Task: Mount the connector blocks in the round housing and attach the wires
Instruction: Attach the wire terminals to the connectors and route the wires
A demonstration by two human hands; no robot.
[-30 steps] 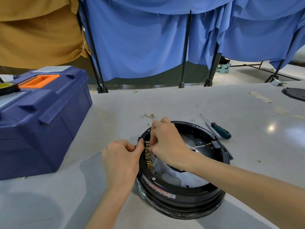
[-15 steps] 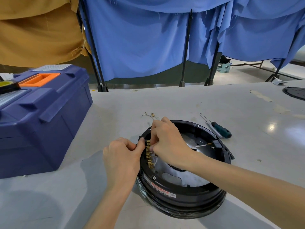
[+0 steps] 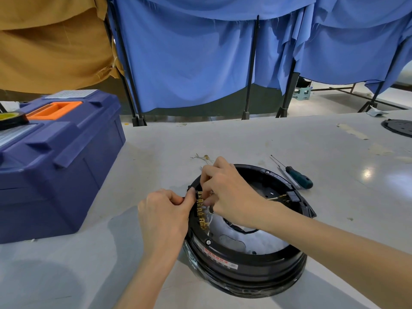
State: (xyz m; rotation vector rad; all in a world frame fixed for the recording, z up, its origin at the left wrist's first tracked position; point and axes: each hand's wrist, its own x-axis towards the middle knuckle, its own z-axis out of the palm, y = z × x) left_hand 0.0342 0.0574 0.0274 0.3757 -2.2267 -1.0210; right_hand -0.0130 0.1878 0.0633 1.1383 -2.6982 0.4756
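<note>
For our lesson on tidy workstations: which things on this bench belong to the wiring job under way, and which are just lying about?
In use: round housing; connector block with brass terminals; left hand gripping the housing's rim; right hand pinching at the block.

Lying about: green-handled screwdriver; blue toolbox; small wired part; black disc, far right.

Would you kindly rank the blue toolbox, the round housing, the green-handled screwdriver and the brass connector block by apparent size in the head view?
blue toolbox
round housing
green-handled screwdriver and brass connector block: these look about alike, and the block is partly covered, so unranked.
</note>
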